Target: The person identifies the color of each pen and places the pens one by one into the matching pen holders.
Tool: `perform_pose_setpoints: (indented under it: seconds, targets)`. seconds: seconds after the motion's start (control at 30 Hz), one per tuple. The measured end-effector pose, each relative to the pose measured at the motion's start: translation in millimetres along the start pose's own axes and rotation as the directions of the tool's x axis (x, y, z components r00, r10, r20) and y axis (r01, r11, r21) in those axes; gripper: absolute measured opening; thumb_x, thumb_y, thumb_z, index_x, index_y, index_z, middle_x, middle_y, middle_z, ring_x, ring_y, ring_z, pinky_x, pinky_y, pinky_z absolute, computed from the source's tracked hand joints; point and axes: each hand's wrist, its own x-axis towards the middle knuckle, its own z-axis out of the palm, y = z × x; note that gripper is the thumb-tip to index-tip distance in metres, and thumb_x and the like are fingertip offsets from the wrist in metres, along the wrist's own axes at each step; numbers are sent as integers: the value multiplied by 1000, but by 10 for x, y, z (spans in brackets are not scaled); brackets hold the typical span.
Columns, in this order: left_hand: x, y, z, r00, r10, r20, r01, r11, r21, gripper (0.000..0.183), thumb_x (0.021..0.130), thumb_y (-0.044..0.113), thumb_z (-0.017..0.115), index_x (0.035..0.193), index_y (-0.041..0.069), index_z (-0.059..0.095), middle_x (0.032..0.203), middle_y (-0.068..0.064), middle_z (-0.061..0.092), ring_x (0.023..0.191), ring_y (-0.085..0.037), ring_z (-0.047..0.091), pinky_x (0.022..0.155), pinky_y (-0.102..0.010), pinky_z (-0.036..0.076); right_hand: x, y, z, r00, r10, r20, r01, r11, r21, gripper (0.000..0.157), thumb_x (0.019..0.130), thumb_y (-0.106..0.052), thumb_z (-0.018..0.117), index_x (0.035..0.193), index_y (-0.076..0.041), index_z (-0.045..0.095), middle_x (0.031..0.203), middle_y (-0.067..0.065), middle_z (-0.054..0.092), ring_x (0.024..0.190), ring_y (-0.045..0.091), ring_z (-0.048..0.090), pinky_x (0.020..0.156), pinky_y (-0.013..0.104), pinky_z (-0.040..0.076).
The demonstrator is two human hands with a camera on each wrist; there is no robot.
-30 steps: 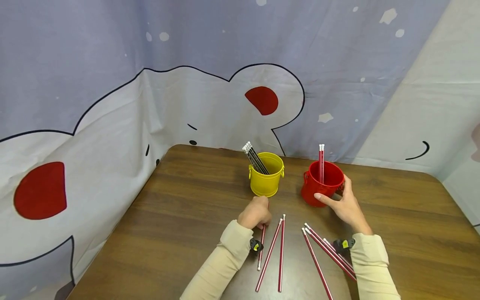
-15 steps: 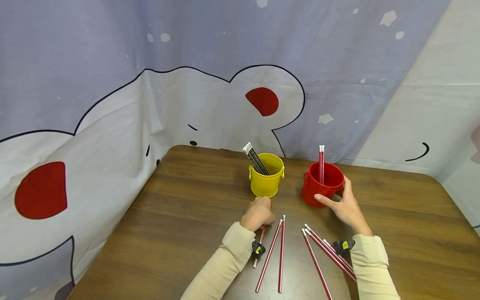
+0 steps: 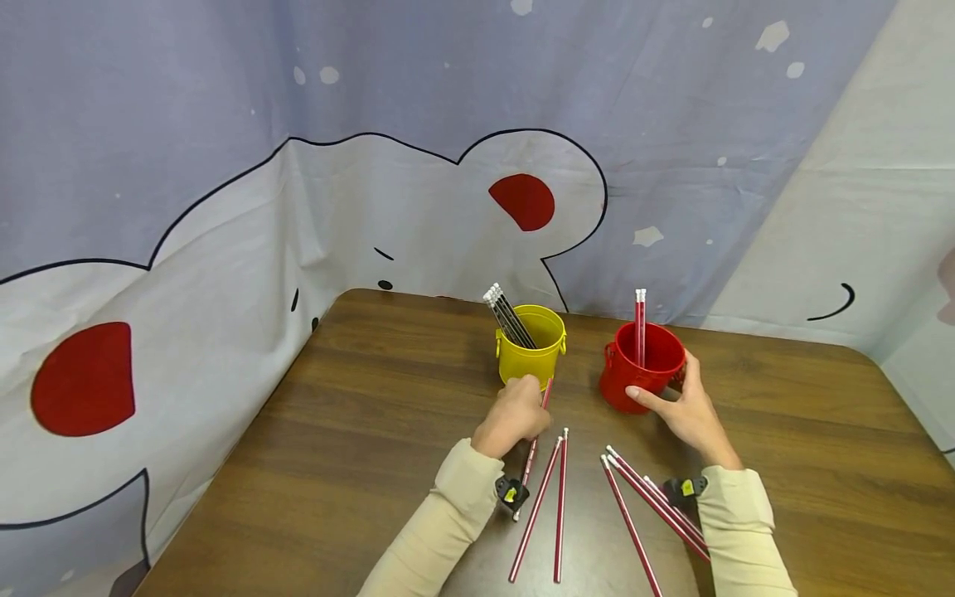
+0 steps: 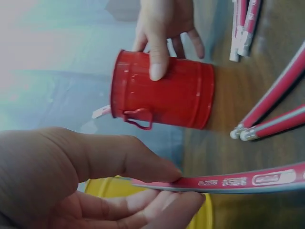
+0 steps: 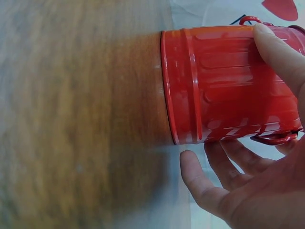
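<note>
A slim red pencil (image 4: 238, 182), straight-sided, with pale lettering printed along one face and a silvery stripe along its edge, is pinched between thumb and fingertips of the left hand (image 3: 515, 417) and held aslant just in front of the yellow bucket (image 3: 525, 365); whether its lower end is touching the table cannot be told. The red bucket (image 3: 615, 385), glossy, round and ribbed, with a small loop handle on each side, is gripped by the right hand (image 3: 690, 417), the thumb being laid across its smooth wall. Two white-tipped red pencils (image 3: 640, 332) are stood upright inside it, while a leaning bundle of dark pencils (image 3: 511, 319) is held by the yellow bucket. On the wood-grained table (image 3: 373, 398), two crossing-close red pencils (image 3: 547, 506) are laid near the left wrist, and a spread of further red pencils (image 3: 630, 524) is partly hidden by the right sleeve (image 3: 739, 522).
</note>
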Motion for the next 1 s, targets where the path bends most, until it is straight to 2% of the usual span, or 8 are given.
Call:
perform_pose_setpoints:
  seconds: [0.17,0.27,0.37,0.47,0.6,0.83,0.9,1.0]
  targets:
    - [-49,37,-103,995,72,-62,-74,997,-28,40,68,6,66,49,15,32,48,7,23,45,-11,28,39,-24,21,-18,4,6,1000,2,4,-2,1000,-3,95,78,-30,73,145,-19,7,138,14,33,120,34,36,94,58,36]
    - [-81,67,-174,988,118,-98,-123,991,-45,28,67,6,66,58,13,41,50,7,30,47,-11,33,41,-22,25,-20,7,9,1000,1,4,-1,1000,-7,95,78,-30,72,145,-18,7,138,14,33,120,34,36,94,58,36]
    - [-104,92,-236,973,175,-153,-186,980,-66,16,67,5,65,71,10,51,54,8,41,52,-10,42,46,-20,34,-11,8,7,1000,-9,-1,9,1000,-5,94,79,-29,72,145,-18,7,137,14,34,120,32,36,95,57,36]
    - [-110,109,-279,948,234,-218,-259,961,-98,18,66,1,64,80,8,54,61,6,51,57,-7,48,51,-16,39,-1,7,2,1000,-12,-3,12,1000,-7,94,78,-29,73,145,-18,7,136,14,34,120,32,36,95,57,36]
    - [-89,121,-294,906,305,-294,-360,920,-155,16,67,-2,61,80,5,54,70,0,57,61,-7,52,55,-13,43,-1,9,-4,1000,-9,-1,9,1000,-12,95,78,-30,73,145,-18,6,137,15,34,121,33,36,95,57,35]
    - [-43,131,-279,800,410,-439,-523,835,-173,14,71,-4,61,82,3,58,75,-5,60,68,-13,57,61,-15,49,-2,11,0,1000,-11,-2,10,1000,-15,95,78,-29,73,145,-18,7,137,14,34,120,33,36,94,57,36]
    - [-34,130,-272,785,419,-457,-545,818,-186,14,72,-4,61,84,2,58,76,-6,59,69,-14,57,60,-14,49,0,10,6,1000,-9,-1,9,1000,-13,95,78,-30,73,145,-18,7,137,14,34,121,33,36,95,58,36]
    - [-27,124,-263,781,422,-461,-562,797,-221,13,73,-5,59,85,1,57,77,-6,58,71,-14,56,60,-11,49,1,12,16,1000,-3,0,3,1000,-10,95,78,-30,73,145,-19,7,137,14,34,120,33,36,95,58,35]
